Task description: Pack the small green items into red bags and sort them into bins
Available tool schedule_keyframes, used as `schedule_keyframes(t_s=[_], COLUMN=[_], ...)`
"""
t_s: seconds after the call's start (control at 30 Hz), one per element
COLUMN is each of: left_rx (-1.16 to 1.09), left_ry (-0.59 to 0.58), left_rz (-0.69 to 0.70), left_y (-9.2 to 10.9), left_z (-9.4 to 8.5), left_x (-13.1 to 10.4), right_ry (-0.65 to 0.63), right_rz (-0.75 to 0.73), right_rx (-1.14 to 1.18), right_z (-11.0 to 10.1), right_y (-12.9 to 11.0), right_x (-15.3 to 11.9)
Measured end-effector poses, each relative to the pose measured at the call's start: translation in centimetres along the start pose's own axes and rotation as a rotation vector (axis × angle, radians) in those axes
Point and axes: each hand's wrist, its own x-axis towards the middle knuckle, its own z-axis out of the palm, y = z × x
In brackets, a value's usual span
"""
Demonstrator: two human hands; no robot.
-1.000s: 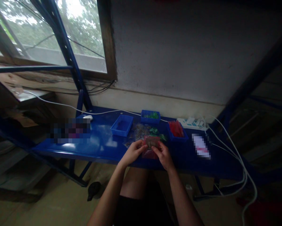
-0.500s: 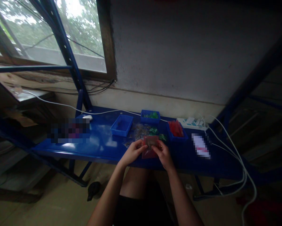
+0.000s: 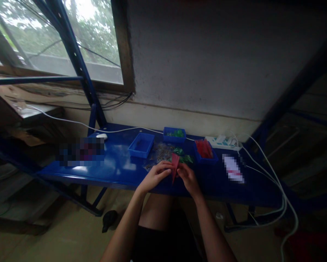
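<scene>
A thin red packet (image 3: pixel 174 168) stands nearly edge-on between my hands, above the front edge of the blue table. My left hand (image 3: pixel 158 174) pinches it from the left side. Fingers of my right hand (image 3: pixel 187 176) are bent against its right side. Just behind lie small metal parts in clear bags (image 3: pixel 163 151) and some green packets (image 3: pixel 185 159). A blue tray of red packets (image 3: pixel 205 160) stands to the right, a blue tray with green packets (image 3: pixel 174 139) at the back, and another blue tray (image 3: pixel 137 155) to the left.
The blue table (image 3: pixel 109 174) carries a white power strip (image 3: pixel 223 144) at the back right, a blurred white item (image 3: pixel 233 169) near it, a white object (image 3: pixel 101 137) and a blurred dark patch on the left. White cables hang over the right end.
The red packet has turned from facing me to nearly edge-on. My hands have shifted slightly around it, and more of the green packets behind shows.
</scene>
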Motion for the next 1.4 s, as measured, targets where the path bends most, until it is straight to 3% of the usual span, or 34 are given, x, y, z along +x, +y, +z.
schedule_keyframes(t_s=[0.17, 0.37, 0.53, 0.73, 1.03, 1.13, 1.3, 1.37, 1.4], left_rx=[0.036, -0.052, -0.046, -0.024, -0.025, -0.026, 0.002, 0.025, 0.038], left_ry=[-0.007, 0.197, 0.128, 0.137, 0.145, 0.148, 0.140, 0.129, 0.123], left_rz=[0.011, -0.094, -0.142, -0.162, -0.178, -0.184, -0.177, -0.176, -0.177], left_y=[0.1, -0.7, -0.7, -0.4, 0.1, 0.2, 0.0, 0.0, 0.0], left_z=[-0.1, 0.4, 0.5, 0.5, 0.6, 0.6, 0.4, 0.4, 0.4], left_x=[-0.1, 0.1, 0.2, 0.0, 0.3, 0.3, 0.4, 0.4, 0.4], right_ry=[0.036, 0.099, 0.075, 0.065, 0.103, 0.230, 0.731, 0.829, 0.813], right_rz=[-0.001, 0.003, 0.059, 0.070, -0.034, -0.144, -0.369, -0.384, -0.360], right_rx=[-0.043, -0.098, -0.026, 0.005, -0.096, -0.262, -0.735, -0.876, -0.932], right_z=[-0.1, -0.4, -0.3, -0.1, -0.2, -2.0, -8.1, -10.4, -11.3], right_y=[0.3, 1.0, 0.7, 0.7, 0.2, -1.5, -3.9, -4.0, -3.9], right_x=[0.0, -0.2, -0.3, 0.0, 0.2, 0.8, 3.5, 4.8, 5.4])
